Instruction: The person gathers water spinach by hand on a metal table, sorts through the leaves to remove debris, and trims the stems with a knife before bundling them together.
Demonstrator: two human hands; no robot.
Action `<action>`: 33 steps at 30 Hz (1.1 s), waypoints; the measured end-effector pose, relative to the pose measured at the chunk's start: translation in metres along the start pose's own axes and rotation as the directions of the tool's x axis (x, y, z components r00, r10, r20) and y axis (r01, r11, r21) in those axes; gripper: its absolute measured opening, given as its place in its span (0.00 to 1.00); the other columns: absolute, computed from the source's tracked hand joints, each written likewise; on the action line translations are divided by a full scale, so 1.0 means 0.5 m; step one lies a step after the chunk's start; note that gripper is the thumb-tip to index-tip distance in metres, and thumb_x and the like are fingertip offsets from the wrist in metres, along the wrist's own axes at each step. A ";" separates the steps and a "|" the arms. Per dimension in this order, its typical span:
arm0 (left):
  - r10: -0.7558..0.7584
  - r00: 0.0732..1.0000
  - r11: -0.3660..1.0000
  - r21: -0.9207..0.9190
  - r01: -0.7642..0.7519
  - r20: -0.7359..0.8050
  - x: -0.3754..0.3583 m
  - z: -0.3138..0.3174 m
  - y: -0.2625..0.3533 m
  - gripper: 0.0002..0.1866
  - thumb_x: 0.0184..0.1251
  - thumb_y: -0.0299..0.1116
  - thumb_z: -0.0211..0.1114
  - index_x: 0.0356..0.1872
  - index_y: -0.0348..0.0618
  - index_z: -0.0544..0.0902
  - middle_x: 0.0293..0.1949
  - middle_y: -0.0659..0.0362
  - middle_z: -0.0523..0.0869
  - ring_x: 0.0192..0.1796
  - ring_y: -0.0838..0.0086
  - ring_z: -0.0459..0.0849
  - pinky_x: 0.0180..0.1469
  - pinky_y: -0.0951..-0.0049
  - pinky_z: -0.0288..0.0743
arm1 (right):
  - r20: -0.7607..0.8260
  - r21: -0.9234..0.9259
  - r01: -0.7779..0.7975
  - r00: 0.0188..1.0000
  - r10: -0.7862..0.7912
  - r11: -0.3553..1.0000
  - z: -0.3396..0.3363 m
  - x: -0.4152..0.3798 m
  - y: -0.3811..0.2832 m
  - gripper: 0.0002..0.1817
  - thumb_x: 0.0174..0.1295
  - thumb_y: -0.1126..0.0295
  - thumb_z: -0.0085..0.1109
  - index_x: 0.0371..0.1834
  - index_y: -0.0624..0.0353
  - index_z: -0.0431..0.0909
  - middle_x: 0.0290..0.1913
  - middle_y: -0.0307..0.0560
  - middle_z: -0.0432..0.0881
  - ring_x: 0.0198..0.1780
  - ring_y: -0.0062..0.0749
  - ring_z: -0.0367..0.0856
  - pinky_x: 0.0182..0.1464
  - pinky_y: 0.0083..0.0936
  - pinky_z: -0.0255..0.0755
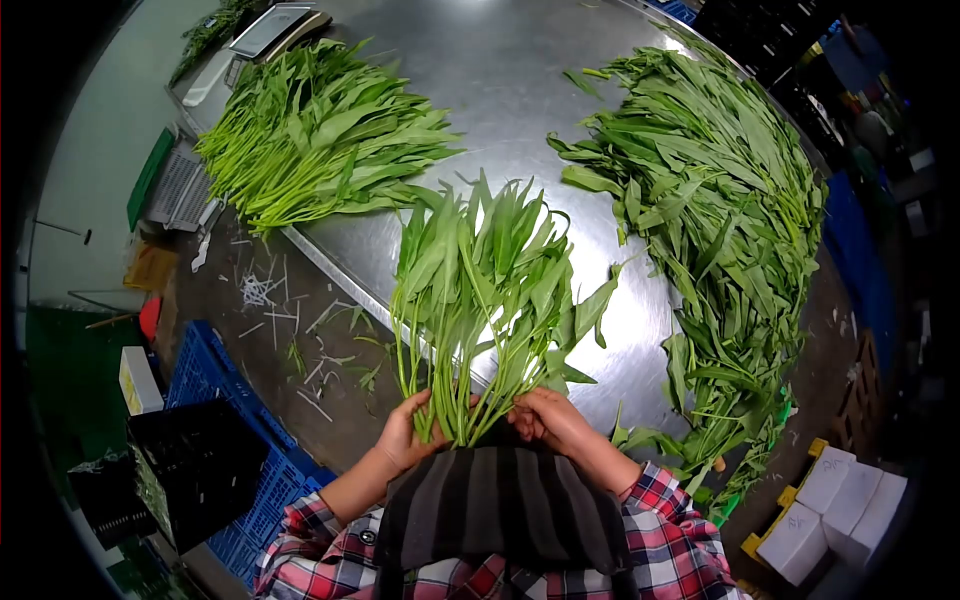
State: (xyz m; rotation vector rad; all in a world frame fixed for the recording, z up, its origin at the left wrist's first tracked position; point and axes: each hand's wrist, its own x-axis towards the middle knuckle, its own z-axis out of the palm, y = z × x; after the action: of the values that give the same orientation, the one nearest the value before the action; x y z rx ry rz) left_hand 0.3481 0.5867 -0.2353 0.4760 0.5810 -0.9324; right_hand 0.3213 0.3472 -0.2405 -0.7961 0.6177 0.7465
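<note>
A fanned bunch of water spinach (490, 270) is held upright in front of me, leaves pointing away over the metal table's near edge. My left hand (408, 432) is closed around the stems at the bunch's lower left. At the lower right, my right hand (552, 418) pinches stem ends, its fingertips partly hidden. A neat pile of water spinach (325, 135) lies on the table to the left, stems toward me. Along the right side spreads a larger, looser heap of water spinach (715, 220).
The metal table (500, 100) has a scale (275, 30) at its far left corner. Blue crates (240, 410) and a black crate (195, 470) stand at lower left. White boxes (835, 505) sit at lower right. Cut stems (262, 290) litter the floor.
</note>
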 end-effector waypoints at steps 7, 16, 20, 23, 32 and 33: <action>0.025 0.999 0.993 0.118 -0.020 -0.036 -0.004 0.021 0.013 0.23 0.69 0.43 0.49 0.58 0.38 0.69 0.53 0.49 0.78 0.55 0.62 0.77 0.58 0.62 0.69 | 0.018 0.073 -0.018 1.000 0.017 0.997 0.004 0.003 -0.003 0.10 0.64 0.65 0.50 0.30 0.60 0.70 0.26 0.47 0.77 0.20 0.26 0.71 0.23 0.22 0.66; 0.059 0.998 0.894 0.444 -0.052 -0.002 -0.004 0.079 0.018 0.22 0.63 0.32 0.56 0.57 0.34 0.70 0.53 0.48 0.77 0.54 0.60 0.77 0.58 0.56 0.69 | -0.006 -0.161 0.179 0.983 -0.182 0.971 0.096 0.030 -0.065 0.11 0.63 0.63 0.53 0.33 0.61 0.75 0.10 0.36 0.66 0.09 0.20 0.61 0.15 0.17 0.57; 0.017 1.000 0.994 0.107 -0.019 0.018 -0.006 0.048 0.034 0.30 0.63 0.43 0.47 0.61 0.32 0.64 0.62 0.43 0.67 0.64 0.52 0.65 0.66 0.40 0.50 | -0.045 -0.071 0.038 0.998 -0.042 0.997 0.063 0.044 -0.079 0.10 0.61 0.64 0.55 0.31 0.60 0.72 0.12 0.36 0.65 0.12 0.20 0.62 0.15 0.16 0.54; -0.004 1.000 1.000 0.021 0.004 0.027 -0.005 0.019 0.036 0.32 0.61 0.44 0.47 0.61 0.28 0.64 0.61 0.42 0.68 0.64 0.51 0.66 0.67 0.41 0.48 | -0.018 -0.055 0.002 1.000 -0.003 0.999 0.051 0.056 -0.074 0.24 0.57 0.62 0.60 0.07 0.56 0.61 0.11 0.43 0.65 0.13 0.28 0.64 0.15 0.21 0.57; -0.078 0.988 0.997 0.024 0.075 0.130 -0.009 0.004 0.048 0.32 0.59 0.41 0.51 0.62 0.31 0.62 0.60 0.45 0.70 0.64 0.57 0.67 0.68 0.53 0.53 | 0.080 -0.199 -0.095 0.990 0.113 0.975 0.057 0.070 -0.095 0.17 0.62 0.66 0.52 0.16 0.62 0.72 0.14 0.42 0.71 0.13 0.24 0.67 0.14 0.17 0.58; -0.083 0.983 0.996 0.026 0.080 0.161 -0.010 0.018 0.044 0.32 0.59 0.41 0.51 0.62 0.31 0.62 0.60 0.45 0.70 0.64 0.57 0.67 0.68 0.54 0.53 | 0.086 -0.205 -0.102 0.989 0.121 0.973 0.066 0.074 -0.086 0.17 0.62 0.65 0.52 0.17 0.62 0.72 0.14 0.42 0.71 0.12 0.24 0.67 0.14 0.18 0.59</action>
State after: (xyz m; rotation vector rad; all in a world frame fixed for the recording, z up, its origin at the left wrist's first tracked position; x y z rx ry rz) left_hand 0.3667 0.5956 -0.2226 0.3917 0.4465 -1.0452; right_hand 0.3837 0.3662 -0.2316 -0.9095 0.5071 0.9563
